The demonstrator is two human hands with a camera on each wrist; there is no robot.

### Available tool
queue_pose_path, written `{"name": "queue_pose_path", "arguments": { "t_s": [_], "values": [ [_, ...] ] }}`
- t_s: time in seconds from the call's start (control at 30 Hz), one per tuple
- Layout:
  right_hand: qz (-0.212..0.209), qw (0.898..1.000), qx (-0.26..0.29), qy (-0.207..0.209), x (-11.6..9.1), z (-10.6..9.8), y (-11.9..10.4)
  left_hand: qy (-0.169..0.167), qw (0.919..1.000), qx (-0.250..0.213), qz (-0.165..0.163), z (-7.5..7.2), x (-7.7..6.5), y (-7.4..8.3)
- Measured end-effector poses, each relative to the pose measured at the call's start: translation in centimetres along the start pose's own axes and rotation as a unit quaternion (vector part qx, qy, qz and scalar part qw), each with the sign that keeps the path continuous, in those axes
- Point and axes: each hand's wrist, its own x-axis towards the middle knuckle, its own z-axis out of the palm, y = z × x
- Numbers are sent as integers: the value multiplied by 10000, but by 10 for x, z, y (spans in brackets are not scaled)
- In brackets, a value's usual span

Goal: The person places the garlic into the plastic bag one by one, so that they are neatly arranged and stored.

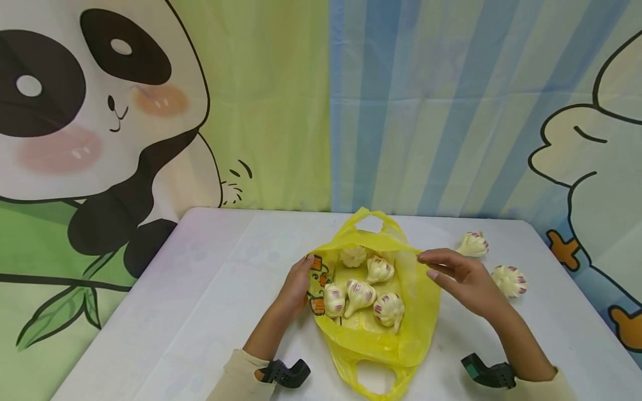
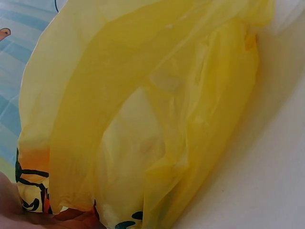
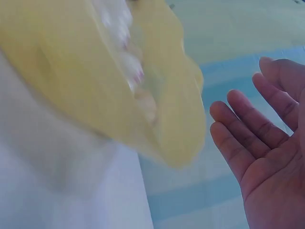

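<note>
A yellow plastic bag (image 1: 423, 306) lies with its mouth spread, holding several garlic bulbs (image 1: 361, 295). My left hand (image 1: 295, 287) grips its left rim, thumb over the edge by the printed cartoon. In the left wrist view the bag (image 2: 200, 114) fills most of the picture, and only a bit of the hand (image 2: 71, 220) shows low down. My right hand (image 1: 466, 284) is beside the right rim, fingers extended. The right wrist view shows that hand (image 3: 267, 157) with loosely spread fingers and nothing in them, apart from the bag (image 3: 62, 86).
Two garlic bulbs sit outside the bag on the right of the white table (image 1: 200, 301): one farther back (image 1: 473, 244), one nearer (image 1: 510, 282). Each wrist wears a black strapped device (image 1: 288, 373). Behind the table hangs a cartoon panda curtain (image 1: 271, 111).
</note>
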Motion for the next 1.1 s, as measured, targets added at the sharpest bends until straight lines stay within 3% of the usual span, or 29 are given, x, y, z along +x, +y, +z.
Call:
{"name": "queue_pose_path", "arguments": {
  "t_s": [0.23,0.47,0.7,0.93,1.1],
  "values": [
    [485,9950,-665,559,-13,-32,13,18,10000,-46,-17,0,0,0],
    [892,9849,-1101,992,-31,-41,28,16,10000,0,-8,0,-2,0],
    [1230,9620,-1511,1912,-41,-48,38,-56,10000,6,19,0,-1,-1],
    [1613,9416,-1447,2576,-49,-62,45,18,10000,54,-34,-1,-1,-1],
    [2206,9169,-1502,2967,-58,-72,56,34,9999,116,-22,0,-1,0]
  ]
}}
